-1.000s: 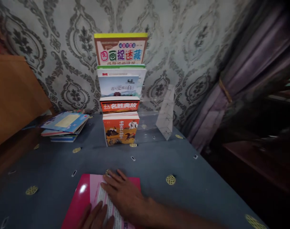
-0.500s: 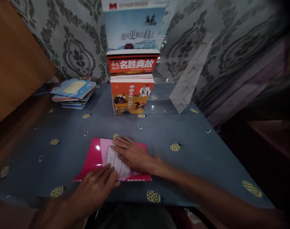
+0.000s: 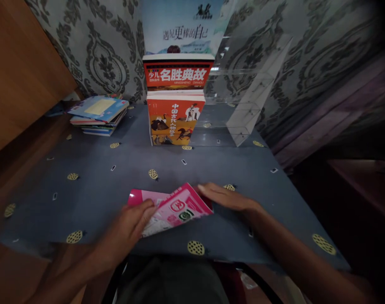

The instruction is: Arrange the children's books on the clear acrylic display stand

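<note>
A thin pink book [image 3: 179, 210] with a glossy printed cover is tilted up off the cloth at the table's near side. My left hand [image 3: 133, 219] is closed on its left part, thumb on top. My right hand [image 3: 222, 195] is at the book's upper right corner, fingers stretched out and pointing left. Its fingertips are at the cover's edge; whether they touch it I cannot tell. Part of another pink panel shows behind the raised cover.
A clear acrylic stand [image 3: 247, 109] holds upright books in tiers, an orange book [image 3: 176, 120] lowest. At the back left lies a stack of books [image 3: 99, 112]. The table has a grey-blue cloth [image 3: 116, 190] with a pineapple print. A patterned wall [image 3: 106, 63] is behind.
The pink book lay flat under both hands; now it is lifted and turned, its printed cover showing. My right hand has moved right, off the page, to the book's right edge.
</note>
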Tool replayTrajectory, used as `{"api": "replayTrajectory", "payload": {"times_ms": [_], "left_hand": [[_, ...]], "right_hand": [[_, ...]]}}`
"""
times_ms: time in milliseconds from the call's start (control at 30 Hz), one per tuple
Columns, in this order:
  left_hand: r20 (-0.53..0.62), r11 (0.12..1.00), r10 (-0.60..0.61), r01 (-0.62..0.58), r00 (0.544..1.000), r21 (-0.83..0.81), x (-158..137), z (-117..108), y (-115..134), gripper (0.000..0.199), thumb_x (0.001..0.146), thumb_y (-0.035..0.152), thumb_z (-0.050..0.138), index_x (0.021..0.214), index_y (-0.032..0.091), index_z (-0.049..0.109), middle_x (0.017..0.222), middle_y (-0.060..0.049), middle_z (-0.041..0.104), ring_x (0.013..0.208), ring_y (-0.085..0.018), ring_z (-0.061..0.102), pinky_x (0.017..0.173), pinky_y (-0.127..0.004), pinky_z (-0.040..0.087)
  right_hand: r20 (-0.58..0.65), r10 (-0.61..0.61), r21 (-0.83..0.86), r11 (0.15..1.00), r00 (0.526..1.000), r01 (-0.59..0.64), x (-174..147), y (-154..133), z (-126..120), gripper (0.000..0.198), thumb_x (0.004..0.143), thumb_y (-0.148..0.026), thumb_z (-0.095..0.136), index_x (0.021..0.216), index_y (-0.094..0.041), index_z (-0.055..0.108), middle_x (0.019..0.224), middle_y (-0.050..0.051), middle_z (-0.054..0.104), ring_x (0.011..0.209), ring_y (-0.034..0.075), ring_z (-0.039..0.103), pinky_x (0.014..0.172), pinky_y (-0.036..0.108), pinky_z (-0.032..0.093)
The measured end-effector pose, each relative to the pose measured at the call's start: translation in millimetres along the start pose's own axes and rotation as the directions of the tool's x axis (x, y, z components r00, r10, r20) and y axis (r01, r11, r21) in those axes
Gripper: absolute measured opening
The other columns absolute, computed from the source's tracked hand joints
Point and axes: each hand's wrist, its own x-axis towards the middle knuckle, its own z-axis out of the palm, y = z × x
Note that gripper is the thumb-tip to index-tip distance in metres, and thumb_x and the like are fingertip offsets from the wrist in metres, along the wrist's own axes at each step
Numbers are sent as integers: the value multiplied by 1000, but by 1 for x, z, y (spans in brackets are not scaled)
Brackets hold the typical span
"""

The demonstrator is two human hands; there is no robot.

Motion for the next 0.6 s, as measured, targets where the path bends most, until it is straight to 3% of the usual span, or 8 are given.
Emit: {"api": "replayTrajectory", "payload": {"times_ms": [100,200,267,367,600], "left_hand": [[-61,975,-123,109,991,-196,8,-7,-4,46,93,57,50,67,20,57,59,2,54,54,-12,47,49,-22,37],[-52,870,-294,245,954,-427,11,-10,-10,47,86,62,60,68,18,59,56,2,56,49,-12,47,44,-21,35],[-62,776,-380,282,923,-565,12,-9,-12,45,79,61,69,73,16,65,57,0,62,50,-14,53,45,-22,40],[-98,648,-476,272,874,-712,14,-8,-14,44,71,56,79,79,14,70,60,-3,68,55,-19,63,51,-26,49],[-185,506,-540,141,821,-851,24,-20,-16,36,75,44,78,91,12,73,84,-11,78,89,-32,75,78,-44,62]], "right_hand": [[32,92,329,939,995,-98,-4,19,-2,88,78,-93,33,83,-16,75,85,10,76,87,26,71,83,41,56],[-35,21,528,849,999,1,2,32,3,76,67,-88,60,88,-16,74,95,11,76,97,25,71,91,40,54],[-106,-27,570,818,994,82,9,34,9,61,63,-67,83,97,-18,74,102,8,76,103,23,69,100,40,50],[-111,-64,601,791,992,118,20,31,20,49,65,-45,90,103,-20,74,104,5,77,104,19,69,107,41,46],[-1,-84,602,796,996,68,44,17,50,41,63,-49,89,88,-19,77,90,2,78,86,16,71,99,41,51]]}}
